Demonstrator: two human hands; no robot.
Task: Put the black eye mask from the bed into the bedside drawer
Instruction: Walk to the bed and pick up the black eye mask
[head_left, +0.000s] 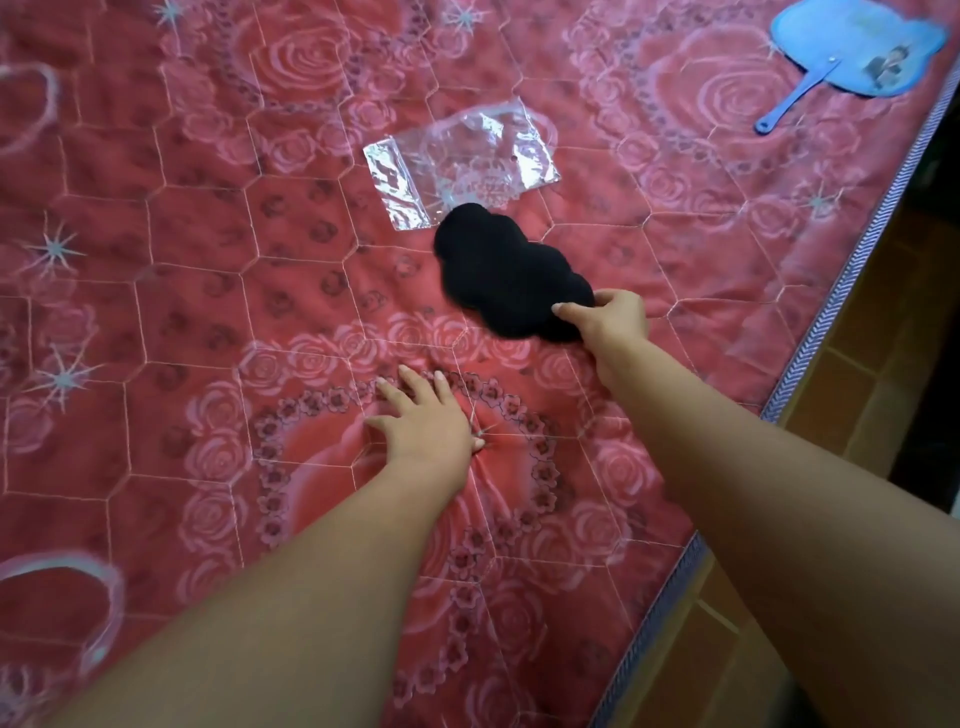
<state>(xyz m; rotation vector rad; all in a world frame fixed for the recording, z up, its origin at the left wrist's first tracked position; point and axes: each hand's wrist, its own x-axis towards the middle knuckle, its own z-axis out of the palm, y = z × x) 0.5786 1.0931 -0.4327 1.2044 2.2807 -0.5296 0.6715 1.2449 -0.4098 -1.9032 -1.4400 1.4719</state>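
You're at the pickup: your right hand (613, 319) pinches the near edge of the black eye mask (511, 275), mid-bed (156, 312). Left hand (431, 421) rests splayed, holding nothing. Next, lift it clear; no drawer is in view.

Single head-worn wide-angle view, looking forward and steeply down onto a bed (156, 291) with a red rose-patterned quilt. Close in: both bare forearms enter from the bottom edge and fill the lower half. Left hand (428, 423) near centre, right hand (608, 317) just above and right of it, black eye mask (511, 275) about mid-frame. Tilted framing: bed edge runs diagonally from top right down to bottom right, strip of floor (852, 395) beyond it. Far reach takes in a clear plastic bag (462, 158) and a blue hand fan (852, 49) at top right corner. Slight motion blur. No second view, no overlap to report.
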